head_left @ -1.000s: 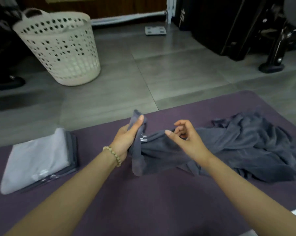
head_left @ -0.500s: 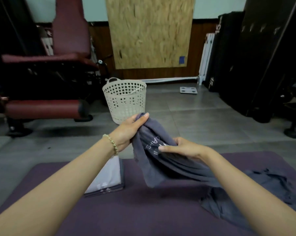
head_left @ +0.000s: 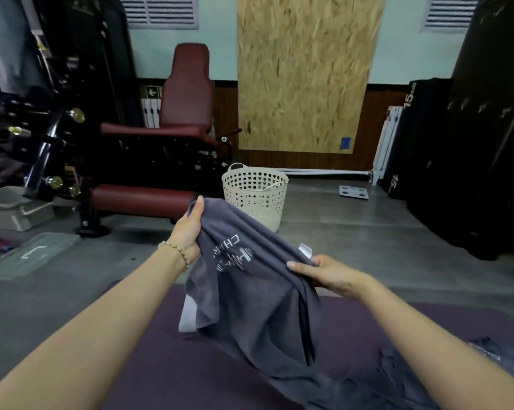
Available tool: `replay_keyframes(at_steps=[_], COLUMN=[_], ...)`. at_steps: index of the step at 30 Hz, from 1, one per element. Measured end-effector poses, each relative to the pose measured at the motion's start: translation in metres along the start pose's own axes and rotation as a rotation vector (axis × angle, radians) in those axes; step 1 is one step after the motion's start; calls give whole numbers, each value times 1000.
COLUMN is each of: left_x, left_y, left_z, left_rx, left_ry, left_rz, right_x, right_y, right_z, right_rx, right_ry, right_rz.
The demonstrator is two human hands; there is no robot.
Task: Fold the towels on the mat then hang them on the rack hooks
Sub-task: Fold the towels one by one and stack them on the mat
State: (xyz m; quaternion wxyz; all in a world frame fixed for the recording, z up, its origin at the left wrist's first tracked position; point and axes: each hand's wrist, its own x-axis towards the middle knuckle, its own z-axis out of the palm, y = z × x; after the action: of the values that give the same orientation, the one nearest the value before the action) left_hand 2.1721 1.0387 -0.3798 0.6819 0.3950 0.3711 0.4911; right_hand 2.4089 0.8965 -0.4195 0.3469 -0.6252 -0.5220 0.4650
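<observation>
Head view: a dark grey towel (head_left: 250, 297) is held above a purple mat (head_left: 167, 365), its top edge gripped by the left hand (head_left: 187, 229) and the right hand (head_left: 329, 273). Beyond the mat's far edge, a grey tiled floor (head_left: 353, 232), a cream basket (head_left: 254, 196), a red gym bench (head_left: 149, 196) and a plywood board (head_left: 306, 72) are seen.

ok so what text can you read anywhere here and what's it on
"CHAR", rest folded away: held grey towel
"15cm": upright black mats
"15", rest blurred: lower on those mats
Arrow only, no readable words: green wall sign
Too small to read: white towel tag
</observation>
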Motion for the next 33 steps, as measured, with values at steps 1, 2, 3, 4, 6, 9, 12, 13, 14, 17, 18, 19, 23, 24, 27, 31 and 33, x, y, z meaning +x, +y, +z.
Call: replay_keyframes(at_steps=[1,2,3,4,6,9,12,13,14,17,18,19,23,24,27,31,33], left_x=[2,4,5,7,9,11,-1,-8,-17,-39,-42,-43,-44,-43,-39,-16,3], left_y=[1,2,3,3,6,8,15,18,21,21,19,16,5,4,6,21,34], left_z=[-10,-20,-29,-36,-50,-62,-48,-36,-22,9,13,16,14,13,13,-1,-25], left_rx=[-13,-21,-24,1,68,415,680,719,751,712,696,695,739,731,728,595,465], left_ry=[21,45,55,79,145,180,45,-85,-256,-606,-632,-639,-699,-698,-573,-224,-27], left_rz=[9,20,26,29,21,83,268,291,275,78,42,24,97,124,299,424,417], right_x=[1,2,3,4,7,14,16,17,18,17,17,16,10,9,11,6,3], right_y=[-4,-12,-21,-29,-48,-72,-91,-96,-101,-109,-109,-108,-99,-95,-83,-50,-24], right_z=[4,8,13,15,19,20,25,28,32,41,43,43,41,41,44,46,41], right_rx=[34,80,111,123,116,3,-98,-117,-132,-187,-192,-179,-80,-67,-63,-152,-204], right_ry=[51,90,123,152,190,223,156,103,40,-113,-142,-162,-212,-224,-206,-204,-219], right_rz=[-41,-85,-126,-161,-201,-244,-258,-251,-236,-184,-171,-158,-110,-107,-86,32,122])
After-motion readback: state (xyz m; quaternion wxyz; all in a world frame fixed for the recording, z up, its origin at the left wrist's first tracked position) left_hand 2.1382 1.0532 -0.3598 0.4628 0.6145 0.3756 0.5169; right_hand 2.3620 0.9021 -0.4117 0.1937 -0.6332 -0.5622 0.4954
